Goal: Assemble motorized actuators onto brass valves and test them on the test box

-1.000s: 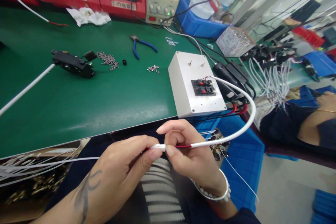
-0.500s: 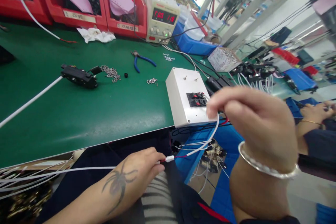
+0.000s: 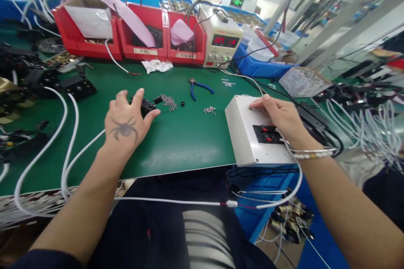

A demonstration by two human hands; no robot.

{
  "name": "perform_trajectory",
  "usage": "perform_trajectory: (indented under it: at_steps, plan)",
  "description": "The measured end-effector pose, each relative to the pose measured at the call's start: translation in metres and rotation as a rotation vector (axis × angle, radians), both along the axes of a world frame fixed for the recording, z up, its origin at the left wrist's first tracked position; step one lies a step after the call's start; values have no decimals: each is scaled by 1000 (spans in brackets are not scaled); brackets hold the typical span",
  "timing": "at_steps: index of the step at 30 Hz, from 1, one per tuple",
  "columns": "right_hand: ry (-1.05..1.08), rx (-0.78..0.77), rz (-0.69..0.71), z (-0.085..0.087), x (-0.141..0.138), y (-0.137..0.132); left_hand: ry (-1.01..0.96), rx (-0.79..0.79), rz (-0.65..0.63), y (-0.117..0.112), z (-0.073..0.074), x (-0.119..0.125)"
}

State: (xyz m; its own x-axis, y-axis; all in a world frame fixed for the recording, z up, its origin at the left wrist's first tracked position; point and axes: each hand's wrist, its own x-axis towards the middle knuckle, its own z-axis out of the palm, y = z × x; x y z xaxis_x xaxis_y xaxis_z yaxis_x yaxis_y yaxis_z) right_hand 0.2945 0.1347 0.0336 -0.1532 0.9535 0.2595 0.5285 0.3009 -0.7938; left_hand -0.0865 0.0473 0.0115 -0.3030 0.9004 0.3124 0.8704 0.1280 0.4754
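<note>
My left hand [image 3: 128, 122] hovers open, fingers spread, over a black part [image 3: 147, 106] on the green bench mat [image 3: 176, 143], with its thumb at the part's right side. My right hand [image 3: 279, 117] rests on top of the white test box [image 3: 244, 134], fingertips near the toggle switches at its far end; its fingers look curled and hold nothing I can see. The box's red and black terminals [image 3: 267, 133] sit by my wrist. A joined white cable [image 3: 176, 201] with a small connector [image 3: 232, 204] hangs loose across my lap.
Small heaps of metal pins [image 3: 168, 101] and blue-handled pliers [image 3: 198, 87] lie beyond my left hand. Red bins [image 3: 126, 33] and a power supply [image 3: 222, 42] line the back. White cables [image 3: 67, 134] loop at left. Blue crates [image 3: 277, 210] stand below the bench edge.
Both hands let go of the connected cable, which now hangs free. My left hand rose to the black part on the mat and my right hand moved onto the white box.
</note>
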Motion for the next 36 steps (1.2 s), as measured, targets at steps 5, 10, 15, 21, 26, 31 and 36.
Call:
perform_trajectory:
  at_steps: [5,10,15,21,26,31,36]
  plan:
    - [88,167,-97,20,-1,-7,-130,30,-37,0,-8,5]
    - [454,50,24,46,-40,-83,-348,222,-314,-53,1,34]
    - [664,-563,492,14,-102,-158,-596,346,-553,-93,14,69]
    - [785,-596,376,0,-119,-179,-686,419,-608,-98,4,79]
    - [789,-608,311,5,-119,-181,-746,485,-617,-97,-5,81]
    - [823,-614,321,-2,-121,-183,-725,470,-618,-100,-6,82]
    - [778,-533,333,-2,-119,-184,-675,432,-615,-103,-7,81]
